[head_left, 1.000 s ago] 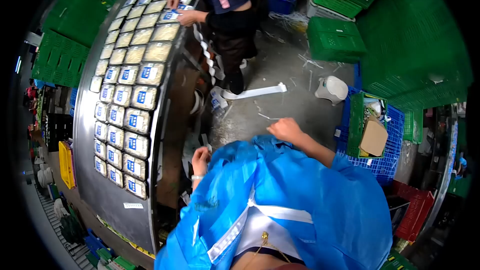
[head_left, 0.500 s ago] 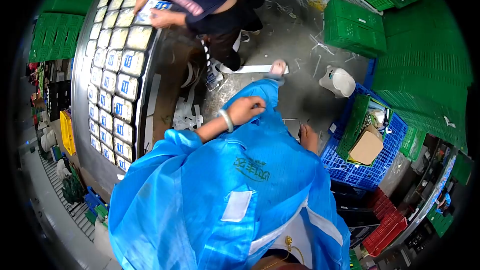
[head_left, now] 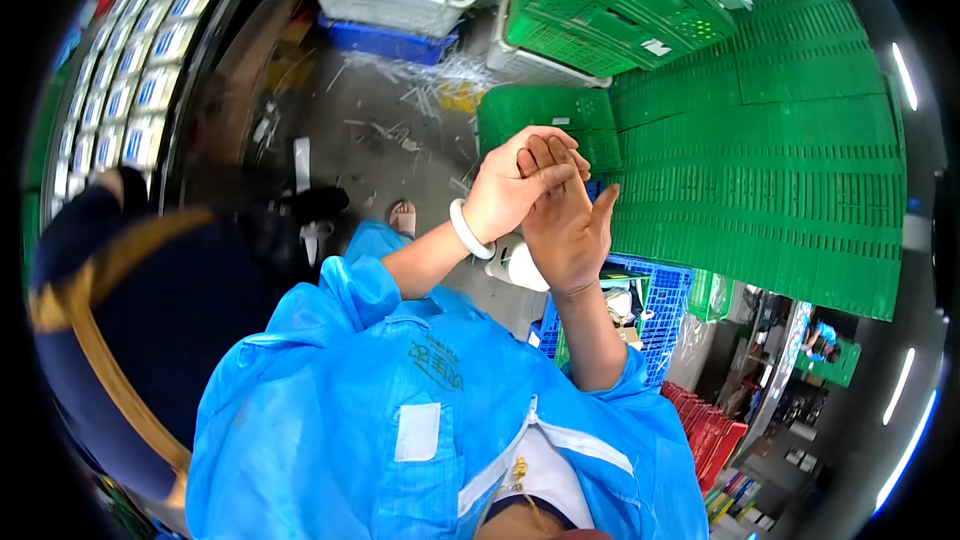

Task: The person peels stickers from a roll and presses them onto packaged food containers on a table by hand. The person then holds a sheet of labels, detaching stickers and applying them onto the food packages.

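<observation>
Two hands clasped, no article seen between them

Left grip: folded over the fingers of its partner, thumb laid across them; white bracelet at the wrist.
Right grip: palm flat and showing, fingers together, thumb spread outward. Whether anything small lies between the two, cannot tell.
White plastic stool: nearest loose article, on the floor below and behind both grips, part hidden by them; apparently untouched.
Blue lattice pallet: below the right grip, to its right.
Stacked green plastic crates: beyond and right of the right grip.
Plastic strips: scattered on the floor, beyond and left of the left grip.
Worktop: well left of the left grip, bearing labelled trays.
Co-worker: left of the left grip, nearer the wearer's body, in dark clothing.

Hazards, as judged: a sandalled foot could slip on loose strips or catch the stool, which the grips mask from view; a leftward swing of the elbow could knock the co-worker; the bracelet could snag on crate slots.
</observation>
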